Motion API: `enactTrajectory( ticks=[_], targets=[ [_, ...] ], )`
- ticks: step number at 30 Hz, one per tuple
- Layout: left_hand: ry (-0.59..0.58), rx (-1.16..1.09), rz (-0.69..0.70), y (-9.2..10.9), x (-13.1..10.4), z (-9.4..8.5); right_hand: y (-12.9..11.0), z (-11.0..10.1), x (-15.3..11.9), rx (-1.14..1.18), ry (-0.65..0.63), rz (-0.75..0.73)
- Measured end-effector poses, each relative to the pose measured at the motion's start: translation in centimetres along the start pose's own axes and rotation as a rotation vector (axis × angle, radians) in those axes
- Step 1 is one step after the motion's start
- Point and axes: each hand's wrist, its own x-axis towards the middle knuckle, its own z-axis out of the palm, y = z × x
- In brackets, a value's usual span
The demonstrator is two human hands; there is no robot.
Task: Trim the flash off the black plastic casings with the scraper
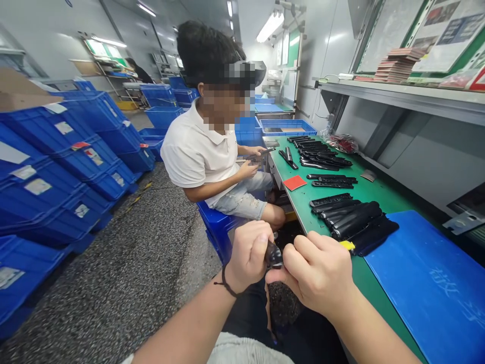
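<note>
My left hand [252, 253] is closed around a glossy black plastic part [274, 256], held over my lap with one end pointing up and toward the right. My right hand [316, 268] is curled into a fist close against that end, its thumb stretched toward the part. A yellow-ended tool [347, 245] pokes out behind the right fist; the rest of it is hidden by the fingers. On the green table beside my right hand lies a row of long black plastic parts [354, 217], similar in colour to the held one.
A blue mat [428, 278] covers the near side of the green table [303, 199]. Farther along are more black parts [322, 151] and a red card [294, 182]. A co-worker in a white shirt [197, 151] sits ahead, handling a dark part. Blue crates [56, 146] are stacked at left.
</note>
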Motion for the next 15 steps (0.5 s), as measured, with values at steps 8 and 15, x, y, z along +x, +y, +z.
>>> enactTrajectory(
  ticks=[8,15],
  targets=[
    [0.156,-0.353,-0.514,-0.2,-3.1,2.0,0.0,1.2,-0.8,-0.158,0.125,0.015],
    [-0.213,-0.832,-0.674,0.3,-2.6,1.6,2.7,-0.1,-0.2,0.281,0.002,0.225]
  ],
)
